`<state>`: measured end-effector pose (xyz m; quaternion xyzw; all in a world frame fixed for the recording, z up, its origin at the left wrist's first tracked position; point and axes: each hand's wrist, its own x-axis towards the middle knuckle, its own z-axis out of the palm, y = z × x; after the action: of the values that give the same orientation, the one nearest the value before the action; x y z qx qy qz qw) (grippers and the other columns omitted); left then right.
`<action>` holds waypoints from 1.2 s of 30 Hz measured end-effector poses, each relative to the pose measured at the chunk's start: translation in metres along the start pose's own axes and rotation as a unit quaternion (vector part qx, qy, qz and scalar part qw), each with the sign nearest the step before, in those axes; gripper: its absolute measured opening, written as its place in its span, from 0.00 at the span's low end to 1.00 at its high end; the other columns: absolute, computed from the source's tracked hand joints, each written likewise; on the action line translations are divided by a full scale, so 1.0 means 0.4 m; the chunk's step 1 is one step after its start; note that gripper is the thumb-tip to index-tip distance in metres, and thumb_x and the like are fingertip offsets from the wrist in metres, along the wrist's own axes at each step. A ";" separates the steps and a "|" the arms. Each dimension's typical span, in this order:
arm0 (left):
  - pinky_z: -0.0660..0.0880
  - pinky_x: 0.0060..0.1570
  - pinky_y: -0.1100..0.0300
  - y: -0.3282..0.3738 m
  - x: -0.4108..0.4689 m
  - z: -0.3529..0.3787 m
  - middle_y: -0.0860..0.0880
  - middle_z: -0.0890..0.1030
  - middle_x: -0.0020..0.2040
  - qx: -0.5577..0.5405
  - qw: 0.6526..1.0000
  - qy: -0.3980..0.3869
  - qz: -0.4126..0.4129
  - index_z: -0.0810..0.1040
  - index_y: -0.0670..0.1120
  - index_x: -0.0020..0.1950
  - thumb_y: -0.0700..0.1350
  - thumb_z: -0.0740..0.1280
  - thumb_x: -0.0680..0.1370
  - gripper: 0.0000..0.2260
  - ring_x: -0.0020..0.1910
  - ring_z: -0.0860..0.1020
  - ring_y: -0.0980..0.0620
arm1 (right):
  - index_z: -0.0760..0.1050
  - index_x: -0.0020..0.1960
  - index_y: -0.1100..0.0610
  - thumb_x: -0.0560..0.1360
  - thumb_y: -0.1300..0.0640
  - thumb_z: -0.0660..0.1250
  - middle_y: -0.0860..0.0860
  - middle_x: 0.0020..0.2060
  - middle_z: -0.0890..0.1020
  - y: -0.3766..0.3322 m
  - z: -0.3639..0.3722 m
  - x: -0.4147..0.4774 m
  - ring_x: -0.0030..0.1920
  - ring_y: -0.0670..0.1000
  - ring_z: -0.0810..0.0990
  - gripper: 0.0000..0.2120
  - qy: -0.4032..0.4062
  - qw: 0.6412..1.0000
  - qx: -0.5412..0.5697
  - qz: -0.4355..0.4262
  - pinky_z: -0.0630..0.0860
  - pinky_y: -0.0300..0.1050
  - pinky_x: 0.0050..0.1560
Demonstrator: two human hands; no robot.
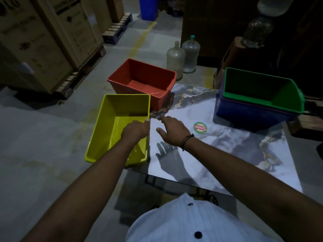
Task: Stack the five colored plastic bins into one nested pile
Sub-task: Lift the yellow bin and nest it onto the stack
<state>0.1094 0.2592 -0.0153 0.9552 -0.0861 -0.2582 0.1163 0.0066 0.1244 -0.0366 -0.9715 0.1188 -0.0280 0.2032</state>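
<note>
A yellow bin (120, 109) sits at the left edge of the marble-patterned table (227, 154), partly overhanging it. My left hand (135, 130) grips its right wall, fingers inside and thumb on the rim. My right hand (172, 130) hovers just right of it over the tabletop, fingers spread and holding nothing. A red bin (139, 81) stands right behind the yellow one, at the table's far left corner. At the far right, a green bin (262, 89) is nested in a blue bin (250, 116); a thin purplish rim shows between them.
Two large clear water jugs (175, 60) stand on the floor behind the table. Cardboard boxes on pallets (43, 41) line the left side. A blue drum (148, 7) stands at the back. A round sticker (200, 127) lies on the tabletop. Dark furniture rises on the right.
</note>
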 end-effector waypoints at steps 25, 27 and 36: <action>0.70 0.49 0.53 0.246 -0.066 0.095 0.46 0.76 0.41 -0.263 0.920 -0.178 0.231 0.74 0.47 0.45 0.55 0.57 0.86 0.16 0.44 0.75 0.46 | 0.71 0.68 0.53 0.75 0.57 0.65 0.57 0.59 0.81 0.182 -0.090 -0.126 0.59 0.61 0.80 0.22 0.030 0.974 -0.055 0.219 0.77 0.53 0.54; 0.70 0.52 0.53 0.250 -0.054 0.097 0.40 0.78 0.42 -0.186 0.932 -0.083 0.299 0.78 0.42 0.45 0.49 0.59 0.85 0.15 0.45 0.77 0.42 | 0.74 0.65 0.55 0.76 0.50 0.67 0.58 0.58 0.82 0.235 -0.118 -0.145 0.58 0.62 0.80 0.19 0.059 0.964 -0.064 0.253 0.78 0.54 0.53; 0.55 0.74 0.34 0.187 0.014 0.102 0.38 0.55 0.80 0.072 0.977 0.136 0.145 0.63 0.49 0.79 0.43 0.59 0.80 0.26 0.76 0.55 0.24 | 0.72 0.62 0.63 0.77 0.49 0.68 0.65 0.58 0.76 0.394 -0.177 -0.234 0.56 0.68 0.77 0.21 0.134 0.900 0.040 0.413 0.75 0.58 0.52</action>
<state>0.0854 0.1792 -0.0323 0.9645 -0.2257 -0.0997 0.0943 -0.1262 -0.0205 -0.0355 -0.8131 0.5346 -0.0764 0.2173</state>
